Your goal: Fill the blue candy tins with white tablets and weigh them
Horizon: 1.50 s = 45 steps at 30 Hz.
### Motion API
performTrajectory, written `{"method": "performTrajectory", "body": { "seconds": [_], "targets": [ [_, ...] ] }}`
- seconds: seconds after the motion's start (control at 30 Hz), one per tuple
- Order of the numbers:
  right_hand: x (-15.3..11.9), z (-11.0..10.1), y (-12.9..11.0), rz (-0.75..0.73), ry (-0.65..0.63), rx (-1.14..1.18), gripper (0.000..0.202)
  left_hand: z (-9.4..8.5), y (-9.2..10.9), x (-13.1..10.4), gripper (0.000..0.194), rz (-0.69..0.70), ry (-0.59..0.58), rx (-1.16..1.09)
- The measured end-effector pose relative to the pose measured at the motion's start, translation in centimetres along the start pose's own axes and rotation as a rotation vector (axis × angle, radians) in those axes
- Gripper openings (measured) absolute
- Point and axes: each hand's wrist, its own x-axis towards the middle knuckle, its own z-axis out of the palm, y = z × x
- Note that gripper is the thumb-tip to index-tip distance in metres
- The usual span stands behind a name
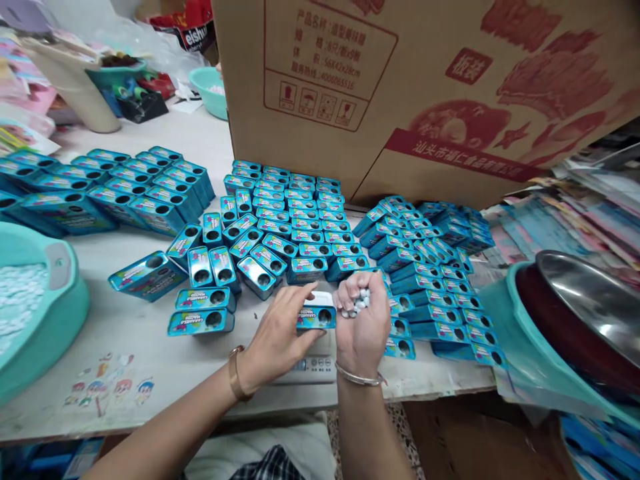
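Observation:
My left hand (280, 325) grips a small blue candy tin (309, 317) between thumb and fingers; a dark round hole shows in its top. Close against it, my right hand (364, 341) is palm up with curled fingers around a small heap of pale candies (361, 304). Just behind the tin is a white rounded edge (323, 297), mostly hidden. Beneath both hands lies a white device with buttons (315, 369), which looks like a scale. Two similar tins (203, 321) stand left of my left hand, and several more crowd the table just beyond both hands.
A turquoise tub (55, 313) of pale candies stands at the left. Rows of blue tins (305, 223) spread across the table (165, 380). Behind them rises a large cardboard box (350, 143). Stacked basins with a metal bowl (595, 300) are at the right, near piled printed packaging (575, 220).

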Motion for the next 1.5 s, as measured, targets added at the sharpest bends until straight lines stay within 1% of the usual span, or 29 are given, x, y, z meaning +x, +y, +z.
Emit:
{"method": "performTrajectory", "body": {
  "seconds": [0.17,0.23,0.27,0.33,0.37,0.4,0.47,0.53,0.67,0.73,0.83,0.87,0.93,1.03,1.17,1.27,1.37,1.5],
  "targets": [
    [-0.2,-0.2,0.1,0.017,0.014,0.024,0.032,-0.1,0.1,-0.3,0.069,0.008,-0.018,0.003],
    [-0.2,-0.2,0.0,0.044,0.015,0.060,0.032,-0.4,0.7,-0.3,0.067,0.044,0.016,0.016],
    [-0.3,-0.2,-0.1,0.057,0.013,0.082,0.032,-0.7,1.2,-0.2,0.059,0.061,0.056,0.027],
    [-0.4,-0.1,-0.3,0.075,0.010,0.125,0.031,-1.1,2.4,0.1,0.033,0.082,0.138,0.060],
    [-0.5,0.0,-0.4,0.082,0.010,0.145,0.030,-1.2,3.1,0.4,0.020,0.087,0.157,0.083],
    [-0.7,0.1,-0.4,0.088,0.010,0.162,0.030,-1.2,3.7,0.6,0.011,0.090,0.155,0.107],
    [-1.0,0.4,-0.6,0.090,0.012,0.184,0.029,-0.9,4.5,1.1,0.003,0.088,0.123,0.152],
    [-1.4,0.6,-0.6,0.065,0.021,0.188,0.030,-0.4,5.0,1.6,0.004,0.069,0.107,0.185],
    [-1.7,0.4,-0.7,-0.002,0.053,0.205,0.032,0.2,5.3,1.8,0.007,0.037,0.089,0.209],
    [-1.3,-0.1,-0.9,0.037,0.049,0.275,0.032,0.2,5.2,1.7,0.009,0.039,0.067,0.223],
    [-0.3,-1.4,-1.6,0.171,0.028,0.438,0.029,-0.2,4.9,1.4,0.008,0.033,0.053,0.298],
    [0.0,-1.9,-1.8,0.214,0.020,0.492,0.027,-0.4,4.7,1.3,0.011,0.034,0.048,0.322],
    [0.6,-3.0,-2.4,0.282,-0.008,0.581,0.026,-0.7,4.0,1.1,0.024,0.052,0.031,0.350],
    [1.0,-4.4,-3.2,0.338,-0.067,0.670,0.025,-1.7,3.0,0.9,0.038,0.102,0.039,0.349],
    [0.8,-5.6,-4.1,0.325,-0.112,0.713,0.022,-3.9,2.1,0.3,0.035,0.101,0.130,0.323],
    [0.7,-6.2,-4.5,0.321,-0.142,0.726,0.023,-5.1,1.9,-0.4,0.035,0.094,0.141,0.318],
    [0.6,-6.5,-4.5,0.328,-0.133,0.749,0.025,-5.6,1.9,-1.2,0.034,0.086,0.097,0.312],
    [0.5,-6.7,-4.4,0.329,-0.110,0.750,0.028,-5.3,1.6,-2.3,0.035,0.063,0.083,0.304]
  ]
}}
